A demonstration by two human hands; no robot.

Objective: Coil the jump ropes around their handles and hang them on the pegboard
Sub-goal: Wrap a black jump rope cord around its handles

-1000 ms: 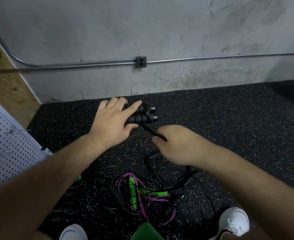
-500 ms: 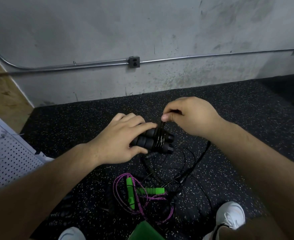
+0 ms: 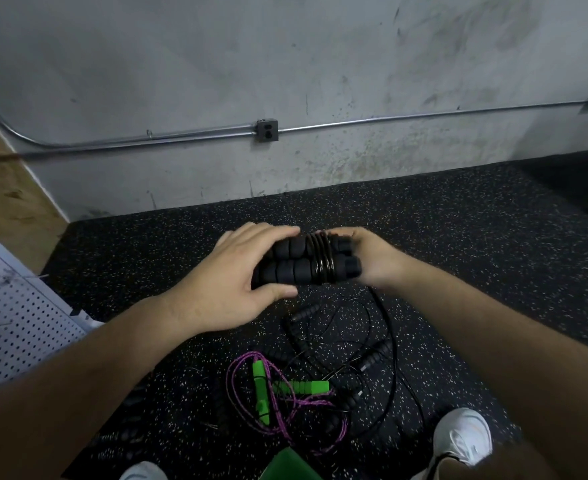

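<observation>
Rope coils wrap two black handles held side by side; left hand grips their foam end, right hand curls round the capped end.

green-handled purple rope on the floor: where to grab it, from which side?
Probably the green handles, near where the two meet, coming straight down from above: both lie flat on the mat, rigid and blocky, while the purple cord is slack loops tangled among black ropes.
</observation>
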